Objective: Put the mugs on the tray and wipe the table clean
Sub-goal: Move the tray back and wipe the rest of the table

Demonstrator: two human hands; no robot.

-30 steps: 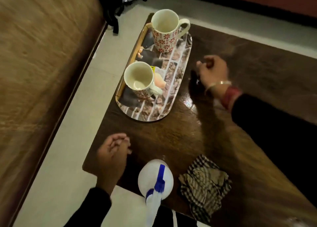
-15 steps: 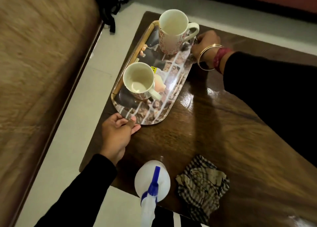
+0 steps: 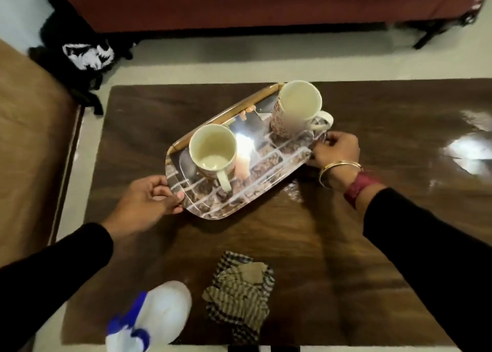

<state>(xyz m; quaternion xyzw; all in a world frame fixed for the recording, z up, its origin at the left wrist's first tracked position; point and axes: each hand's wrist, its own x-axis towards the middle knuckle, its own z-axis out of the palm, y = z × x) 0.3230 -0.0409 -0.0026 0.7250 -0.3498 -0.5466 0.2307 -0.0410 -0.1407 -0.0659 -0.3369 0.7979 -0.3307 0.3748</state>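
Gripping the tray (image 3: 269, 165) by both short ends, roughly mid-table (image 3: 372, 232), set diagonally. Left hand (image 3: 145, 205) clamped on the near-left end, thumb over the rim, other fingers curled against the edge. Right hand (image 3: 335, 152) curled round the far-right end, fingertips right at the rim, just beside the handle of the tall patterned mug (image 3: 295, 109). Short mug (image 3: 213, 149) upright near the left-hand end, handle pointing back toward the camera. Can't tell if lifted off the wood or resting on it. Down by the near edge: crumpled checked cloth (image 3: 239, 295), white spray bottle (image 3: 157, 314) left of it, both well apart from the fingers.
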